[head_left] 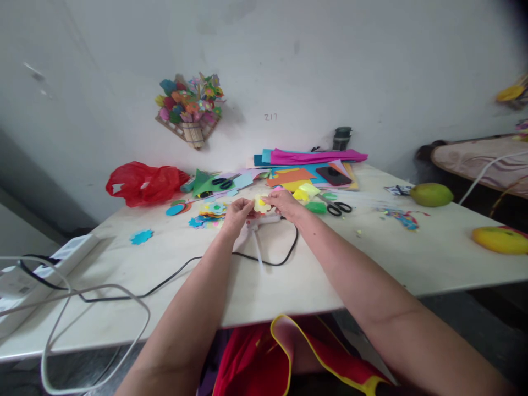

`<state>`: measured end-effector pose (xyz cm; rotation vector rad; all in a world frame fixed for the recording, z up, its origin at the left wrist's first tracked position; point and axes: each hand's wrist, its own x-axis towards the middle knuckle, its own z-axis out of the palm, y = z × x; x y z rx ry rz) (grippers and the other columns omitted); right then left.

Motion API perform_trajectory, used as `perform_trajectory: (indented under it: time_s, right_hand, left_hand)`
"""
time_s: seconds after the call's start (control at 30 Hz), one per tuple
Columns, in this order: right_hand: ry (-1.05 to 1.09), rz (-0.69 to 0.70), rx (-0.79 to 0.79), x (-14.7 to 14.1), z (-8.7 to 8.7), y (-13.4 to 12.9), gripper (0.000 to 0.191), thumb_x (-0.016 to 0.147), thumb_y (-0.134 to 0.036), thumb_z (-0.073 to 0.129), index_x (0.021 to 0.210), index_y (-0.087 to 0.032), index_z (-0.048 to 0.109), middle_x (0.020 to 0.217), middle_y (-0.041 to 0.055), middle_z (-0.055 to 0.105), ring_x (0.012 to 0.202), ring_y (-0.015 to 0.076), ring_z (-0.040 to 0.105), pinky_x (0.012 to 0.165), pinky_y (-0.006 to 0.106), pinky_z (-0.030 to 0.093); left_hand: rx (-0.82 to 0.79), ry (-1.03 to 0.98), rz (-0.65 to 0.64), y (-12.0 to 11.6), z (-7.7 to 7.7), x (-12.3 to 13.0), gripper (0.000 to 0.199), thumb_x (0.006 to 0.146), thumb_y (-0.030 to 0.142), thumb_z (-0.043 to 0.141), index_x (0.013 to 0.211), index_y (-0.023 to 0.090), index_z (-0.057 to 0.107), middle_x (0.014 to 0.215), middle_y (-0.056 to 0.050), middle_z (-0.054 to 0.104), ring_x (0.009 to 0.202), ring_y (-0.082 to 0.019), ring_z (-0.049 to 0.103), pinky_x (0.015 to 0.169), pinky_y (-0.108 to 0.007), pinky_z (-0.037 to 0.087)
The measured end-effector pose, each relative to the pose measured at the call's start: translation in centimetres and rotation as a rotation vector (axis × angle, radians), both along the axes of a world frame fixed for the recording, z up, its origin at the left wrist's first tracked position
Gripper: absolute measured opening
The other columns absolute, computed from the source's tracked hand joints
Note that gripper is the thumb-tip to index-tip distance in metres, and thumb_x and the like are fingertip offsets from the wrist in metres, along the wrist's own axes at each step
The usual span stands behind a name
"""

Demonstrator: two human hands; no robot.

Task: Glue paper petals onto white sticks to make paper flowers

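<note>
A pale yellow paper flower [261,205] with a brighter yellow centre is pinched between my two hands over the middle of the table. My left hand [237,215] grips its left edge with fingertips together. On the other side, my right hand [285,201] closes on the upper right edge. Just below lies a white tool [270,218], seemingly a hot glue gun, with a translucent stick [258,250] and a black cord [284,263]; my hands partly hide it. Several coloured paper flowers [206,218] are piled left of my left hand. A blue paper flower [141,237] lies apart, farther left.
Black-handled scissors [339,208] rest right of my right hand; another pair [223,182] lies behind. Stacked coloured sheets [289,177] and a phone [333,176] are at the back. A red plastic bag [144,184], power strip [68,253], and mangoes [432,194] sit toward the sides.
</note>
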<state>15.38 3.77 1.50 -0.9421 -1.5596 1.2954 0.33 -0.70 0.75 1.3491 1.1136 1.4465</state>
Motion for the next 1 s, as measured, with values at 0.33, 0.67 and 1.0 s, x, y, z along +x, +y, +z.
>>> perform_trajectory:
  time_s: [0.33,0.67,1.0]
  right_hand:
    - [0.021,0.025,0.003,0.1,0.0,0.1,0.031,0.063,-0.042,0.067,0.059,-0.013,0.055,0.052,0.0014,0.054,0.047,0.0079,0.049,0.033,0.016,0.019]
    - [-0.001,0.041,-0.024,-0.2,0.3,-0.5,0.028,0.064,-0.036,0.068,0.058,-0.014,0.053,0.051,0.0000,0.054,0.046,0.0068,0.049,0.033,0.015,0.019]
    - [-0.003,0.038,-0.007,-0.3,0.4,-0.8,0.026,0.069,-0.038,0.062,0.061,-0.014,0.055,0.049,-0.0001,0.054,0.043,0.0058,0.044,0.034,0.017,0.019]
  left_hand:
    - [-0.001,-0.022,0.025,0.1,-0.1,-0.1,0.039,0.060,0.048,0.067,0.069,0.014,0.052,0.054,-0.003,0.062,0.050,-0.014,0.060,0.050,-0.023,0.046]
    - [0.012,0.012,0.066,0.2,-0.3,0.0,0.039,0.061,0.050,0.066,0.065,0.015,0.050,0.052,0.002,0.055,0.047,-0.009,0.054,0.047,-0.020,0.043]
    - [0.033,-0.014,0.068,0.6,-0.8,-0.1,0.039,0.060,0.049,0.067,0.062,0.015,0.047,0.053,0.004,0.051,0.046,-0.006,0.049,0.047,-0.019,0.040]
